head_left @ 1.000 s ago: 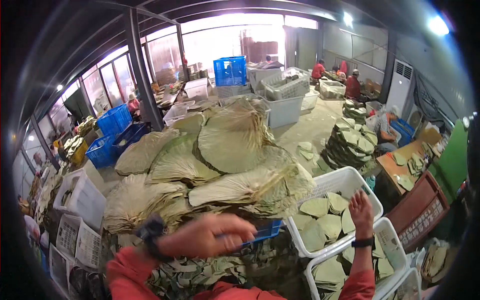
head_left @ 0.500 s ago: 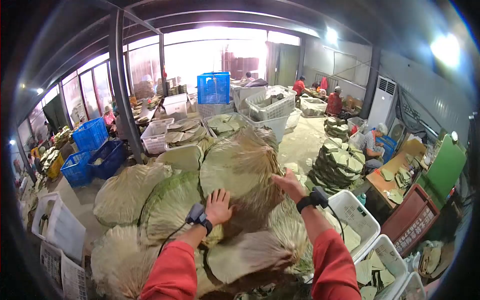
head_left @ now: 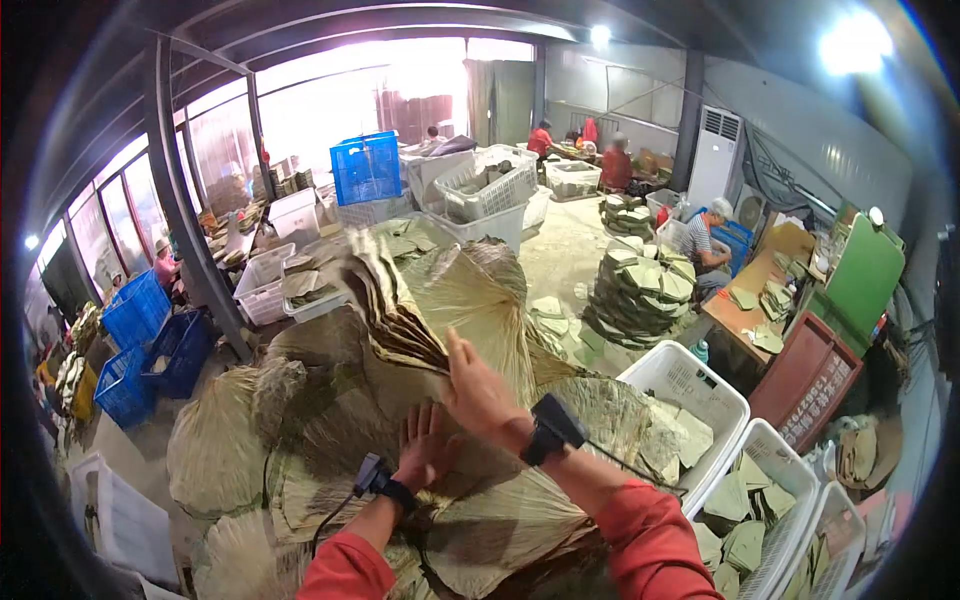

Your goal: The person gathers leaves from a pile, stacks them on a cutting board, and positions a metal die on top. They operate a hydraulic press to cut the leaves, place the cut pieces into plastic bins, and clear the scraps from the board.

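Observation:
A bundle of folded dried leaves [head_left: 392, 318], large, fan-shaped and like lotus leaves, stands tilted up on edge with its layered edges showing. My right hand [head_left: 482, 390] is at the bundle's right-hand edge, fingers closed on it. Below it, my left hand [head_left: 427, 445] lies with fingers stretched out against a broad leaf face, holding nothing. More stacks of dried leaves [head_left: 505, 530] spread under and around both hands. Behind the tilted bundle rests another pale leaf stack [head_left: 470, 290]. Each wrist wears a dark strapped device with a cable.
White crates [head_left: 690, 400] with cut leaf pieces stand close on the right. Blue crates [head_left: 140, 305] are at the left, near a dark post [head_left: 185, 200]. A tall pile of leaf packets [head_left: 640, 290] stands beyond. A person [head_left: 708, 240] sits near a wooden table [head_left: 765, 290].
The leaf bundle has been lifted and tipped up on edge towards the left. My right hand has moved left with it, close to my left hand. The view has turned right.

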{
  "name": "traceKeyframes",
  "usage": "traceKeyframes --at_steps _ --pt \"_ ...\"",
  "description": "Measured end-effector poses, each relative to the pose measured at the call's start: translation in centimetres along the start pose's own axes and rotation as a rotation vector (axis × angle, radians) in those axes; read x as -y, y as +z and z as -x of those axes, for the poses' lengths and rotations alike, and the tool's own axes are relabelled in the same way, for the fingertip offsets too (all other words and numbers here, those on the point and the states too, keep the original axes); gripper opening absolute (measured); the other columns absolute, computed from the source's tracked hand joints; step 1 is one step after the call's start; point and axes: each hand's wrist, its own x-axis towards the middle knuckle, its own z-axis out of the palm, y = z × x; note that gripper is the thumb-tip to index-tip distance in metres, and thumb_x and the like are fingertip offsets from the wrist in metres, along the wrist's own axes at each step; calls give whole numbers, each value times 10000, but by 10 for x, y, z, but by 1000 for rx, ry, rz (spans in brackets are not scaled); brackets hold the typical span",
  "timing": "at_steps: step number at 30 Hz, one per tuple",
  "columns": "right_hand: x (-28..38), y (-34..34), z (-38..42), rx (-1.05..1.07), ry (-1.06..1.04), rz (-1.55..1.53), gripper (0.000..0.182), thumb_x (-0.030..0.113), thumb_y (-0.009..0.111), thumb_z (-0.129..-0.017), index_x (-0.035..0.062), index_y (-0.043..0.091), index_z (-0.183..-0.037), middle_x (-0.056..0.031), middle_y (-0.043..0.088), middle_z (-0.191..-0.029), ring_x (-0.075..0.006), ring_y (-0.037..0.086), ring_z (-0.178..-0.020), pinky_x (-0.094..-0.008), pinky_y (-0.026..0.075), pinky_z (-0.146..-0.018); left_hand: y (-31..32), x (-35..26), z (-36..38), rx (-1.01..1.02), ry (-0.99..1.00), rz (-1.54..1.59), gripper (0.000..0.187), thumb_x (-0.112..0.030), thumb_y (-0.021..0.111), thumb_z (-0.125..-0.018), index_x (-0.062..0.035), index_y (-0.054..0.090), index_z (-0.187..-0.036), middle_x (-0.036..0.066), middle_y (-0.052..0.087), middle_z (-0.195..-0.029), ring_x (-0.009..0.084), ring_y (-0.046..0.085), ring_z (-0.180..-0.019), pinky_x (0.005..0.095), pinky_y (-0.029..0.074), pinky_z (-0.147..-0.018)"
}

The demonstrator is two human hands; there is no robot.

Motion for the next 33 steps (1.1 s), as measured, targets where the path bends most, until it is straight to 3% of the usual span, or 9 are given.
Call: traceKeyframes --at_steps 10,13,16,21,23,24,27,28,33 --pt "-122 -17 -19 164 299 -369 274 70 549 -715 -61 527 -955 -267 503 -1053 -419 556 -824 -457 459 -703 8 2 -1 4 -65 -34 760 -534 375 -900 -29 179 -1434 148 89 -1513 339 42 -1395 475 51 -1115" --pt "-84 4 -14 -15 -13 105 388 70 526 -756 -57 452 -1116 -273 433 -1206 -422 523 -991 -467 472 -780 9 4 -1 33 -70 2 786 -546 392 -889 -16 173 -1428 156 101 -1508 348 44 -1394 473 40 -1114" --pt "-9 -9 0 84 -95 -95 674 42 514 -759 4 203 -1356 -233 301 -1339 -420 486 -1090 -451 444 -883 6 8 3 25 -13 -34 797 -561 383 -885 -23 165 -1431 171 91 -1507 353 41 -1393 474 34 -1112" --pt "-56 -9 -30 177 -8 -183 325 46 553 -768 -26 506 -1081 -101 585 -891 -203 573 -718 -348 464 -595 -8 1 4 -73 76 44 769 -468 470 -875 -13 178 -1421 196 169 -1478 379 136 -1365 480 121 -1100" --pt "-71 -30 -23 97 120 -681 194 97 577 -783 -10 577 -944 -1 542 -785 -96 495 -670 -277 412 -557 -24 -12 1 -69 28 58 739 -410 527 -863 -6 227 -1405 203 227 -1454 372 226 -1341 456 196 -1090" --pt "-77 -42 -19 38 169 -922 153 123 589 -790 -2 612 -875 49 521 -732 -43 456 -646 -242 386 -537 3 9 -18 -109 89 621 693 -357 556 -855 2 281 -1380 207 284 -1420 362 291 -1309 429 245 -1073" --pt "-58 -128 17 -94 203 -802 207 186 574 -831 -1 647 -882 5 594 -770 -71 506 -666 -222 402 -556 -95 -71 -22 220 283 1004 599 -265 571 -888 -61 306 -1385 109 352 -1404 243 411 -1234 364 376 -1012" --pt "-60 -149 32 -209 100 -863 238 201 582 -834 -4 642 -940 12 604 -810 -68 514 -683 -225 407 -565 -112 -101 -15 -214 394 355 633 -272 592 -878 18 309 -1364 164 388 -1371 257 400 -1248 363 324 -1053" --pt "-7 -251 137 -631 -150 0 307 112 568 -835 -19 551 -1112 -92 619 -935 -130 558 -787 -272 467 -678 -138 -292 22 -203 548 1305 720 -279 656 -851 63 274 -1357 165 417 -1331 207 368 -1255 315 292 -1047"
